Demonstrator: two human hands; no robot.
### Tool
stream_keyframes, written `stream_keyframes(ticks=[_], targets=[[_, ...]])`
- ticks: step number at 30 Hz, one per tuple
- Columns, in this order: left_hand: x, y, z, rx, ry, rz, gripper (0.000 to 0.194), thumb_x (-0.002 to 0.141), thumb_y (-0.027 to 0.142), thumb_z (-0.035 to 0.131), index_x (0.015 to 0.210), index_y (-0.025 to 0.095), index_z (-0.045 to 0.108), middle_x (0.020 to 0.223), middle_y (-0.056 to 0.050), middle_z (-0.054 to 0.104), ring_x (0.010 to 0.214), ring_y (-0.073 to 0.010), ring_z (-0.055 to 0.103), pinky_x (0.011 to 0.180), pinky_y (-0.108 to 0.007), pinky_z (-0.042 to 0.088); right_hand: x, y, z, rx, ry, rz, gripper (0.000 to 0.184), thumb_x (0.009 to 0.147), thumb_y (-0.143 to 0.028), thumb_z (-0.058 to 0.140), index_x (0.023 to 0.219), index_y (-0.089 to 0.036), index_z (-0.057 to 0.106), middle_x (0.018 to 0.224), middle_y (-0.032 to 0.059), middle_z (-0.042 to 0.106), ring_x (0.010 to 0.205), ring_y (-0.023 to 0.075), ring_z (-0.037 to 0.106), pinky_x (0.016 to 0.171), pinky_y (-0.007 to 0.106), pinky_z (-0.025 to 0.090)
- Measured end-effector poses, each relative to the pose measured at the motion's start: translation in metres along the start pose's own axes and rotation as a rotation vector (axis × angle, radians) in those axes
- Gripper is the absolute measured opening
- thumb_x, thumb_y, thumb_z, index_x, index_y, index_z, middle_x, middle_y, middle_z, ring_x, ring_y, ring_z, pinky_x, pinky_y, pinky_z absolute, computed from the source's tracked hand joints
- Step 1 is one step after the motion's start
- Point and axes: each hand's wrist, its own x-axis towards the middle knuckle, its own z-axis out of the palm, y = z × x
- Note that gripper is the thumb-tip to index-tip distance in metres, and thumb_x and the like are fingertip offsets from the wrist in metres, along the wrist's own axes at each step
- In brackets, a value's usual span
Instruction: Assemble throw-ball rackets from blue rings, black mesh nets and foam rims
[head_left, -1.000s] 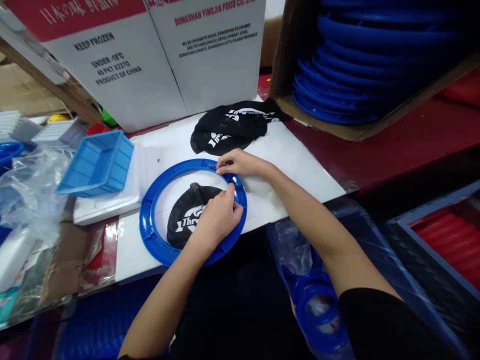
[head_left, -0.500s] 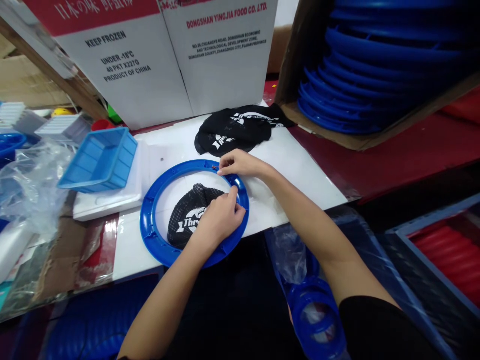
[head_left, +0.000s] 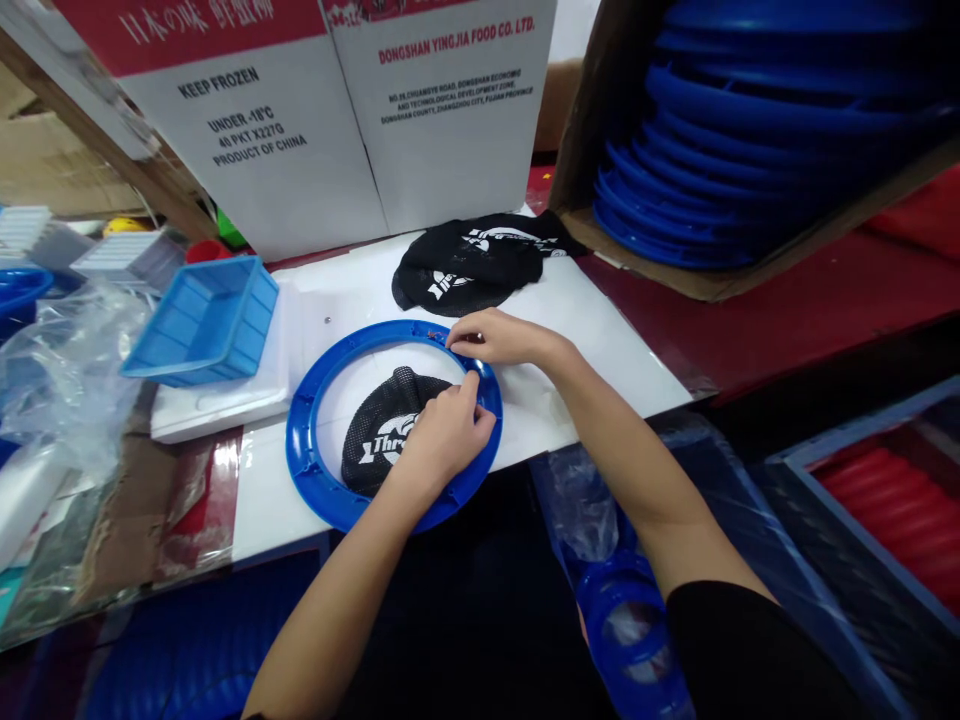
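A blue plastic ring (head_left: 302, 440) lies on the white board, its ribbed channel facing up. My left hand (head_left: 450, 428) is closed on the ring's right side. At the upper right of the same rim, my right hand (head_left: 495, 337) has its fingertips pinched together; what they hold is hidden. A small reddish-brown strand or piece (head_left: 435, 335) sits in the channel just left of those fingertips. Inside the ring lies a black mesh cloth (head_left: 371, 425) with white lettering, partly covered by my left hand. More black printed mesh cloths (head_left: 472, 265) are heaped behind the ring.
A light-blue plastic tray (head_left: 202, 320) stands on a white block at the left. Behind stands a white carton (head_left: 330, 170). A cardboard box at the right holds stacked blue rings (head_left: 705, 160). Below the board's front edge are more blue rings (head_left: 630, 620).
My right hand has shifted slightly right and down along the rim, uncovering more of the reddish-brown piece. My left hand keeps its place on the ring. The view has moved slightly.
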Motion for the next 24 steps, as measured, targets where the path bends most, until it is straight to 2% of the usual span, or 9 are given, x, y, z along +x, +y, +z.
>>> stream_keyframes(ticks=[3,6,9,12,13,15,19,21,24], targets=[[0.002,-0.002,0.001,0.005,-0.012,0.002,0.027,0.097,0.018,0.047,0.121,0.019,0.058,0.102,-0.015,0.075,0.094,-0.0364,0.076,0.082,-0.043,0.054,0.001,-0.002,0.005,-0.072,0.020,-0.035,0.023,0.095,-0.013,0.059,0.103,-0.016,0.080,0.100,0.0082,0.078,0.090,0.0196,0.068,0.084,0.031,0.048],[0.005,-0.005,0.002,-0.023,-0.026,-0.002,0.040,0.100,0.022,0.046,0.138,0.015,0.056,0.113,-0.019,0.074,0.104,-0.0376,0.074,0.091,-0.047,0.054,0.000,-0.001,0.005,-0.124,0.014,-0.052,0.026,0.096,-0.011,0.059,0.110,-0.017,0.080,0.106,0.0098,0.076,0.094,0.0208,0.066,0.087,0.033,0.048],[0.002,-0.011,-0.004,-0.109,-0.060,0.023,0.057,0.105,0.038,0.047,0.155,0.011,0.046,0.114,-0.019,0.073,0.106,-0.0356,0.072,0.096,-0.048,0.053,-0.002,-0.001,0.002,-0.153,0.000,-0.032,0.027,0.098,-0.014,0.061,0.116,-0.018,0.080,0.109,0.0102,0.071,0.097,0.0213,0.064,0.090,0.034,0.048],[-0.002,-0.031,-0.021,-0.180,-0.098,0.101,0.065,0.103,0.055,0.049,0.157,0.018,0.048,0.108,-0.012,0.074,0.094,-0.0311,0.071,0.089,-0.043,0.055,-0.005,-0.005,-0.001,-0.153,0.004,-0.021,0.022,0.099,-0.016,0.062,0.110,-0.020,0.081,0.105,0.0081,0.065,0.095,0.0207,0.061,0.087,0.032,0.047],[-0.002,-0.042,-0.028,-0.176,-0.087,0.138,0.063,0.102,0.059,0.051,0.152,0.020,0.054,0.108,-0.010,0.074,0.093,-0.0303,0.071,0.086,-0.042,0.055,-0.006,-0.007,-0.001,-0.147,0.005,-0.020,0.020,0.099,-0.018,0.062,0.107,-0.021,0.081,0.103,0.0070,0.064,0.094,0.0202,0.060,0.085,0.032,0.046],[0.001,-0.067,-0.044,-0.126,-0.014,0.214,0.055,0.098,0.063,0.055,0.131,0.021,0.069,0.109,-0.011,0.074,0.092,-0.0309,0.069,0.086,-0.041,0.053,-0.006,-0.012,-0.004,-0.128,-0.009,-0.016,0.016,0.100,-0.024,0.064,0.104,-0.023,0.080,0.098,0.0046,0.062,0.089,0.0193,0.057,0.081,0.031,0.044],[0.023,-0.110,-0.066,-0.066,0.054,0.284,0.041,0.089,0.063,0.070,0.103,0.025,0.076,0.102,-0.007,0.071,0.096,-0.0305,0.064,0.086,-0.035,0.048,-0.007,-0.020,-0.011,-0.054,-0.038,0.022,0.016,0.099,-0.039,0.070,0.104,-0.026,0.078,0.090,0.0017,0.063,0.084,0.0187,0.053,0.074,0.030,0.040],[0.035,-0.120,-0.070,-0.119,0.020,0.281,0.036,0.084,0.062,0.076,0.090,0.027,0.076,0.089,-0.003,0.069,0.084,-0.0261,0.061,0.077,-0.029,0.045,-0.008,-0.020,-0.015,0.015,-0.043,0.074,0.019,0.098,-0.043,0.072,0.104,-0.026,0.076,0.088,0.0008,0.064,0.082,0.0180,0.053,0.071,0.030,0.039],[0.048,-0.125,-0.074,-0.239,-0.125,0.319,0.035,0.080,0.062,0.079,0.073,0.028,0.074,0.071,0.001,0.066,0.067,-0.0205,0.053,0.064,-0.024,0.039,-0.010,-0.014,-0.019,0.101,-0.026,0.174,0.022,0.097,-0.044,0.071,0.104,-0.024,0.075,0.084,-0.0007,0.067,0.079,0.0165,0.051,0.069,0.029,0.038]])
